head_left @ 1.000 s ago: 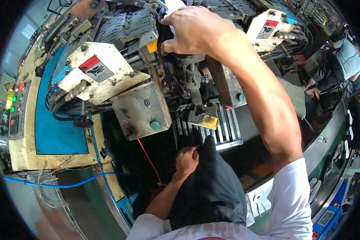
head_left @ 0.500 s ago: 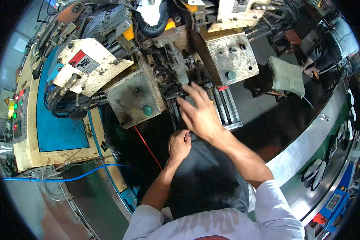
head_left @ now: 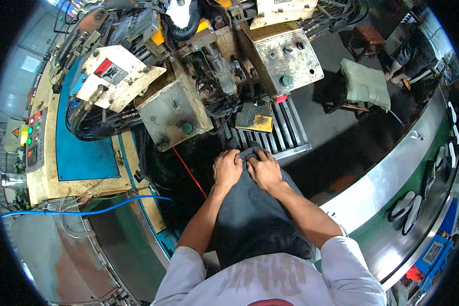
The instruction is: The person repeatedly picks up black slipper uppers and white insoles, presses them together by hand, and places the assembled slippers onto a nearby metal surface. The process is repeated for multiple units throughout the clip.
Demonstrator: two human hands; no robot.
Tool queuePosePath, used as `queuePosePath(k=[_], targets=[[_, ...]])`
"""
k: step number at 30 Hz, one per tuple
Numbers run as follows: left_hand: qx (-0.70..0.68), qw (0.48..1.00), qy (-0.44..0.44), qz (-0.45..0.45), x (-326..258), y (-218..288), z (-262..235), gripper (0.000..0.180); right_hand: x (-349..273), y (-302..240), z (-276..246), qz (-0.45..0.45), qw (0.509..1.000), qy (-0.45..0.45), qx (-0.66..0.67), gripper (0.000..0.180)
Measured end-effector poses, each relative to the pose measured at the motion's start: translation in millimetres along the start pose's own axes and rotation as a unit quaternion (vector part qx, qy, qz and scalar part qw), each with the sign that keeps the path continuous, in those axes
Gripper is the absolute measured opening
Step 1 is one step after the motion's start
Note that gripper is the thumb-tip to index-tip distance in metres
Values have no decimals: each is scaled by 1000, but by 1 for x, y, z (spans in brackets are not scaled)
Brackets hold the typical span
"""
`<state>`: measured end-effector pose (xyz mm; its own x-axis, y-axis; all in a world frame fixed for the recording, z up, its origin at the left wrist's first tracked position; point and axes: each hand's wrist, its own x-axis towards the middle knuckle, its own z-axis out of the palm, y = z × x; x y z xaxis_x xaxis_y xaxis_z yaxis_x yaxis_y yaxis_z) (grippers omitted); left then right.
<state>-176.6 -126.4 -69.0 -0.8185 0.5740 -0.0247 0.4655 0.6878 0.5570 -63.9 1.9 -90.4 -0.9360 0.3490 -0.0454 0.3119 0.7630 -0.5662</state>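
A: What fills most of the frame?

B: A big, grimy machine (head_left: pixel 209 76) across the upper half, with grey metal boxes, black hoses and cream-coloured covers. At the left edge a blue panel (head_left: pixel 81 148) sits beside a control box with small red and green lights (head_left: pixel 33 135).

A: And on the right?

B: A curved steel rail (head_left: pixel 392 178) sweeps down the right side, with dark sole-shaped pieces (head_left: pixel 408 204) lying along the green band beyond it. In the upper right a grey-green cushion (head_left: pixel 364 81) rests on a stool.

A: What lies just below the machine?

B: A ribbed metal grating (head_left: pixel 278 132), centre frame, with a yellow and black plate (head_left: pixel 255 117) lying on its upper end. A red cord (head_left: pixel 188 171) runs diagonally to its left, and a blue hose (head_left: pixel 86 209) crosses the lower left.

A: Where are the hands?

B: Both at the centre, on a dark cloth (head_left: pixel 250 214) that drapes from the grating's lower edge down toward the person's chest. The left hand (head_left: pixel 227 168) is curled over the cloth's top end, fingers bent down onto it. The right hand (head_left: pixel 264 171) lies just beside it, touching it, fingers pressed onto the same end. Whether either truly pinches the fabric I cannot tell.
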Motion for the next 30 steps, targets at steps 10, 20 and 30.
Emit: queuePosePath(k=[10,20,30], targets=[[-13,998,-31,-59,-3,-10,13,24,11,-1,3,-14,999,-16,-37,26],[-2,994,-65,-93,6,-18,19,27,27,-10,5,23,994,-83,-69,27],[7,988,-109,-106,23,-17,27,31,43,-5,1,45,994,-97,-39,28]])
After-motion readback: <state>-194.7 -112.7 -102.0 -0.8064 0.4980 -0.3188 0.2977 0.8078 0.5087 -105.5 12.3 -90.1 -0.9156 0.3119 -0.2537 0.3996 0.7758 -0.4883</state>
